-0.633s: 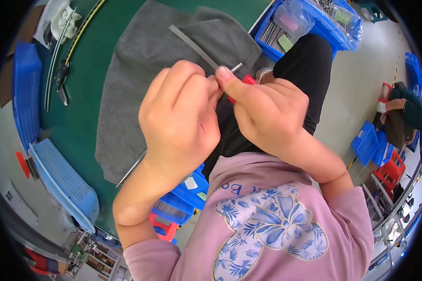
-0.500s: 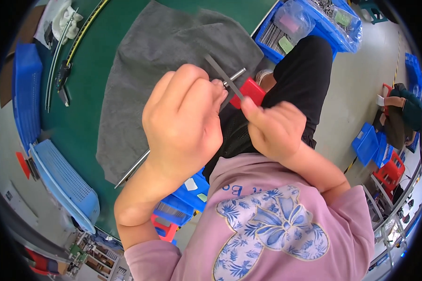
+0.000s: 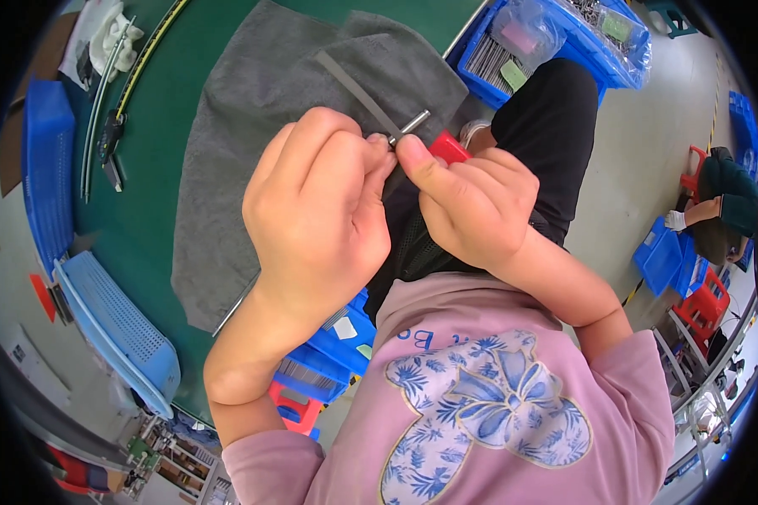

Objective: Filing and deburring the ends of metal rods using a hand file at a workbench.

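Note:
My left hand (image 3: 316,206) is closed around a thin metal rod (image 3: 415,122). The rod's bright end sticks out past my fingertips, and a long metal length emerges below my left wrist over the cloth. A flat grey metal file (image 3: 355,89) is gripped in my right hand (image 3: 480,202), with the thumb laid along it. The file crosses the rod near its end and appears to touch it. Its rear part is hidden inside my right fist. Beneath both hands, a grey cloth (image 3: 236,160) is spread on the green table.
Blue bins (image 3: 480,80) of thin metal rods stand at the upper right. Along the left edge are a light blue basket (image 3: 118,324), a caliper (image 3: 109,139) and a yellow measuring strip (image 3: 147,63). Another person (image 3: 720,202) is bent over at the far right.
My right hand has pushed the file up and to the left, so more of it extends beyond the rod. My left hand and the rod have shifted slightly left.

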`<state>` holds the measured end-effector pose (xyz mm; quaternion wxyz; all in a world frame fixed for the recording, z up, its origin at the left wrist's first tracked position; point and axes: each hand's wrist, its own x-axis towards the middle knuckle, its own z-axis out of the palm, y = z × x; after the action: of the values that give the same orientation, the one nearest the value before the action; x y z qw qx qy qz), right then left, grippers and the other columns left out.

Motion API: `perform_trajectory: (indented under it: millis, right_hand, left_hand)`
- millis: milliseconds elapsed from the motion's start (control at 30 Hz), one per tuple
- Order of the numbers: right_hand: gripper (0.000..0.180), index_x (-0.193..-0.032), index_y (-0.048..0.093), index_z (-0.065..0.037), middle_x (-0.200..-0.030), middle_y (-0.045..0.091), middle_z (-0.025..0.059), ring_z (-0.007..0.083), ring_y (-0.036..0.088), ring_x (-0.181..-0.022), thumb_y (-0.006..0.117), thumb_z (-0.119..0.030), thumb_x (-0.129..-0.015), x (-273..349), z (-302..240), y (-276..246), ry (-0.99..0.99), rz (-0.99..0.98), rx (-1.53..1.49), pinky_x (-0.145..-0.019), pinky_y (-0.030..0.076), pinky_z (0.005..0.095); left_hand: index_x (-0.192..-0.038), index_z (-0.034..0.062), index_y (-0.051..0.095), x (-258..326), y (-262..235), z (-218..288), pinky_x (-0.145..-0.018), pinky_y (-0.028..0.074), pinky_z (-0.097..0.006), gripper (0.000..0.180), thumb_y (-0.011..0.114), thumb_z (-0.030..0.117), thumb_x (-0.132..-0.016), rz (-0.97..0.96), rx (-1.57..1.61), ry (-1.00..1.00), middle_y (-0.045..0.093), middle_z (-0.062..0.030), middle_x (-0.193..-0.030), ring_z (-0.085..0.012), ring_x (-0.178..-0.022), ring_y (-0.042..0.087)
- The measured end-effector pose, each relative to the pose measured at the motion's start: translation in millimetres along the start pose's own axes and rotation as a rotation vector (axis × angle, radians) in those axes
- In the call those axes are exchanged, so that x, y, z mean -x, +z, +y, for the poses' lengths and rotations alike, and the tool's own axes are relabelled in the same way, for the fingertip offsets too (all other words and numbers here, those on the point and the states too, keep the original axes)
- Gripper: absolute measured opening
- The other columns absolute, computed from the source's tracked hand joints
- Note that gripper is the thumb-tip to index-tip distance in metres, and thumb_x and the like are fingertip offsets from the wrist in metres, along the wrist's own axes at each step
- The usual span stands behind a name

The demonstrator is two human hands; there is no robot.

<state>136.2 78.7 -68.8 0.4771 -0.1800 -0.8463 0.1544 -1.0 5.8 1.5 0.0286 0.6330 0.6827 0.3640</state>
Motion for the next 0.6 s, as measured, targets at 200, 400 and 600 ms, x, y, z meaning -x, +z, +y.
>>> perform_trajectory:
  millis: [200,400,600]
  right_hand:
    - [0.045,-0.105,0.074,-0.011,-0.056,0.051,-0.0030,0.0109,0.048,-0.044,0.068,0.003,-0.062,12.2,1.3,-14.4,0.027,-0.089,0.003,-0.043,0.035,0.0259]
    - [0.048,-0.104,0.072,-0.002,-0.055,0.047,0.0001,0.0156,0.044,-0.043,0.068,0.007,-0.057,21.3,-0.2,-25.8,0.025,-0.181,-0.033,-0.045,0.034,0.0290]
    - [0.047,-0.106,0.071,0.001,-0.055,0.047,0.0011,0.0155,0.044,-0.043,0.067,0.007,-0.060,-15.2,0.3,-11.2,0.009,-0.150,-0.052,-0.045,0.035,0.0292]
  left_hand:
    - [-0.075,0.0021,0.058,-0.9,0.8,-0.5,-0.054,0.044,-0.036,0.021,0.073,-0.006,-0.063,-0.010,-0.005,0.001,0.054,-0.0080,-0.076,-0.0262,-0.064,0.054]
    - [-0.074,0.0021,0.058,1.3,0.8,-0.3,-0.054,0.043,-0.036,0.021,0.073,-0.006,-0.063,0.008,0.000,0.000,0.054,-0.0080,-0.076,-0.0263,-0.064,0.053]
    - [-0.073,0.0027,0.057,-0.6,1.1,-0.6,-0.054,0.043,-0.036,0.020,0.073,-0.006,-0.064,0.033,-0.007,0.015,0.053,-0.0081,-0.076,-0.0259,-0.063,0.053]
